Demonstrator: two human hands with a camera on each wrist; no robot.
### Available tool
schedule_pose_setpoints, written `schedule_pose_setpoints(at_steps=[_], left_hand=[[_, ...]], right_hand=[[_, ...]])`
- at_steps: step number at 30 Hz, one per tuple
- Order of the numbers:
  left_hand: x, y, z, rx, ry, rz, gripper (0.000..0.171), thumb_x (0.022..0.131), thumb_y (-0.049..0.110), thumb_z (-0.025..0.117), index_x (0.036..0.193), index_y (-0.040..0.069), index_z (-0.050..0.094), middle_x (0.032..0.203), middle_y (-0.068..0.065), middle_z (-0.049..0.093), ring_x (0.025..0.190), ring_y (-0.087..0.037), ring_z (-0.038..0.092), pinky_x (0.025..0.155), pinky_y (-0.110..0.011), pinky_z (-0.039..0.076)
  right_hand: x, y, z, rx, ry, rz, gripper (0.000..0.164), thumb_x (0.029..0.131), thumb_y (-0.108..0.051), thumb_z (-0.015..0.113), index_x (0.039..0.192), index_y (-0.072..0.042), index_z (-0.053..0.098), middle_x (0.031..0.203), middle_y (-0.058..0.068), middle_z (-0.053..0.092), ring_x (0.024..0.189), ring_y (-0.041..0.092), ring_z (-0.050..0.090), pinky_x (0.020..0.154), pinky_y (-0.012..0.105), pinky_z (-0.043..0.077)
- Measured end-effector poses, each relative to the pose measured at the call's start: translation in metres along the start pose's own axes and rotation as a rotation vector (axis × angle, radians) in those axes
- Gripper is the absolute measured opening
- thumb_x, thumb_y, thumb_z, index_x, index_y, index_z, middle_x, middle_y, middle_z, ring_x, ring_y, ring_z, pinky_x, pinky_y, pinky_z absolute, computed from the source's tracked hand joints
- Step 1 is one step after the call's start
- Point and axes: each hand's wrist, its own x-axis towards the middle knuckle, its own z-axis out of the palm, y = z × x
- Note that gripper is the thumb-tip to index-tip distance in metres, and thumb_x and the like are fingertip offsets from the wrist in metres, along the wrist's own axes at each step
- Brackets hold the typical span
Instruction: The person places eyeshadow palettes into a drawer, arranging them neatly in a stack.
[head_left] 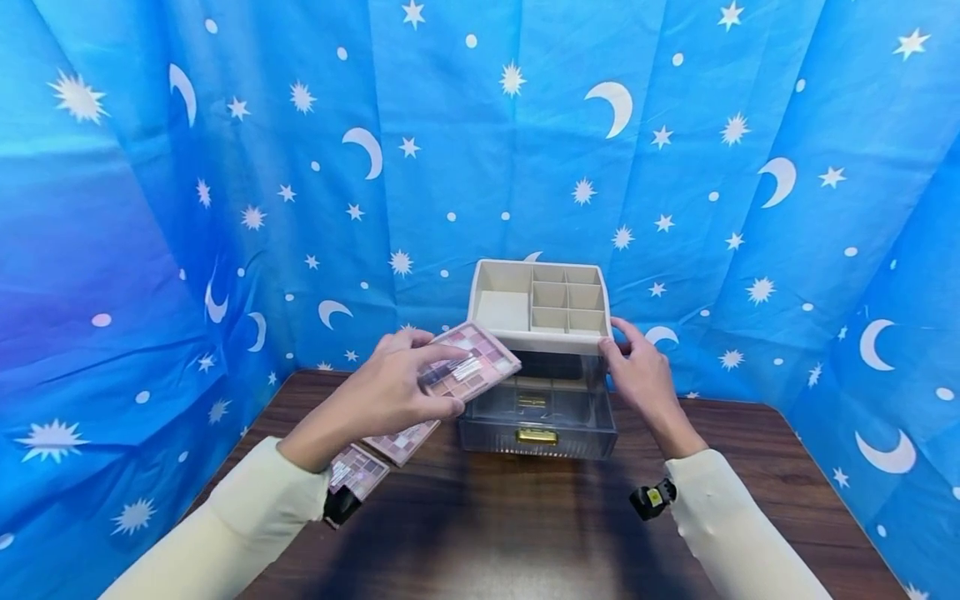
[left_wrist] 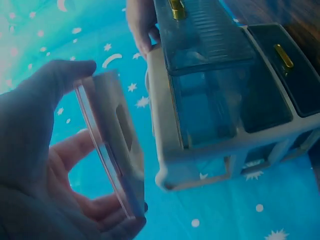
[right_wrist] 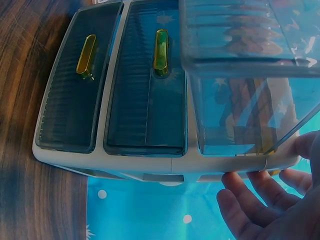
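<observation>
My left hand (head_left: pixel 390 383) holds an eyeshadow palette (head_left: pixel 480 367), thumb on its near edge and fingers around the far side. The palette is tilted in front of the left part of a cosmetics drawer organizer (head_left: pixel 540 342). This has a cream body, a divided top tray and smoky clear drawers. Its top drawer (right_wrist: pixel 230 70) is pulled out, while the two lower drawers are closed in the right wrist view. My right hand (head_left: pixel 645 371) grips the organizer's upper right edge, thumb in front and fingers along the side.
Two more eyeshadow palettes (head_left: pixel 405 442) lie on the dark wooden table (head_left: pixel 517 533), partly hidden under my left forearm. Blue cloth (head_left: pixel 480 167) with moons and stars hangs behind and at both sides. A black wrist camera (head_left: pixel 652 498) sits at my right cuff.
</observation>
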Motion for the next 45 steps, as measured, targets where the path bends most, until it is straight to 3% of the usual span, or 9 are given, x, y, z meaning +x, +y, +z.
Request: schedule_pose_setpoints(at_steps=[7,11,16,22,30,35,38,41,45], left_hand=[[0.026,0.014,0.011,0.021,-0.138,0.174,0.06,0.074,0.047,0.078,0.132,0.034,0.068,0.146,-0.017,0.052,0.128,-0.036,0.048,0.102,-0.058,0.045],[0.043,0.019,0.019,0.028,-0.226,0.268,0.061,0.074,0.046,0.077,0.133,0.034,0.068,0.147,-0.015,0.051,0.134,-0.034,0.044,0.109,-0.056,0.042],[0.059,0.024,0.026,0.035,-0.299,0.26,0.059,0.077,0.047,0.076,0.134,0.035,0.066,0.149,-0.011,0.049,0.137,-0.031,0.043,0.11,-0.051,0.043],[0.066,0.024,0.033,0.029,-0.367,0.242,0.058,0.079,0.047,0.076,0.135,0.035,0.065,0.152,-0.008,0.047,0.136,-0.029,0.043,0.111,-0.048,0.043],[0.07,0.017,0.039,-0.054,-0.393,0.338,0.057,0.089,0.043,0.073,0.142,0.026,0.061,0.159,-0.007,0.042,0.145,-0.028,0.038,0.118,-0.05,0.037],[0.065,0.009,0.041,-0.077,-0.282,0.421,0.051,0.095,0.042,0.07,0.138,0.017,0.063,0.155,-0.009,0.049,0.145,-0.03,0.04,0.119,-0.052,0.036],[0.055,0.0,0.039,-0.102,-0.18,0.381,0.047,0.095,0.04,0.07,0.136,0.018,0.063,0.153,-0.009,0.05,0.144,-0.033,0.043,0.117,-0.056,0.037],[0.042,-0.014,0.037,-0.117,-0.112,0.264,0.051,0.095,0.042,0.07,0.139,0.019,0.061,0.153,-0.008,0.049,0.145,-0.035,0.042,0.115,-0.06,0.039],[0.02,-0.04,0.038,-0.107,-0.09,0.092,0.064,0.095,0.047,0.069,0.148,0.017,0.052,0.157,-0.013,0.043,0.146,-0.04,0.039,0.112,-0.065,0.039]], right_hand=[[0.002,-0.003,0.0,0.008,-0.009,0.014,0.056,0.106,-0.045,0.044,0.157,-0.021,0.04,0.134,0.023,0.065,0.107,0.036,0.07,0.092,0.054,0.057],[0.001,-0.003,0.0,0.002,-0.004,0.027,0.056,0.107,-0.045,0.044,0.157,-0.021,0.039,0.136,0.023,0.063,0.109,0.037,0.069,0.092,0.054,0.057],[0.001,-0.002,0.001,0.002,-0.004,0.026,0.056,0.107,-0.045,0.044,0.157,-0.02,0.039,0.134,0.024,0.064,0.107,0.038,0.07,0.09,0.053,0.058],[0.0,-0.001,0.004,0.0,-0.007,0.034,0.056,0.107,-0.045,0.044,0.157,-0.021,0.039,0.134,0.024,0.064,0.106,0.037,0.07,0.09,0.052,0.059],[-0.003,-0.001,0.004,0.023,-0.025,0.043,0.058,0.107,-0.046,0.043,0.159,-0.022,0.035,0.142,0.024,0.058,0.112,0.039,0.068,0.095,0.056,0.056],[-0.003,0.0,0.005,0.02,-0.024,0.042,0.057,0.107,-0.046,0.044,0.159,-0.022,0.036,0.142,0.024,0.058,0.113,0.04,0.068,0.094,0.057,0.056],[-0.003,0.001,0.005,0.021,-0.023,0.047,0.057,0.107,-0.046,0.043,0.159,-0.022,0.036,0.143,0.024,0.058,0.114,0.04,0.068,0.094,0.057,0.056],[-0.003,0.001,0.005,0.023,-0.022,0.046,0.058,0.107,-0.047,0.043,0.159,-0.023,0.035,0.144,0.024,0.057,0.115,0.04,0.068,0.093,0.057,0.057],[-0.002,0.001,0.003,0.026,-0.018,0.042,0.058,0.107,-0.048,0.043,0.159,-0.023,0.035,0.144,0.024,0.057,0.114,0.041,0.068,0.092,0.056,0.057]])
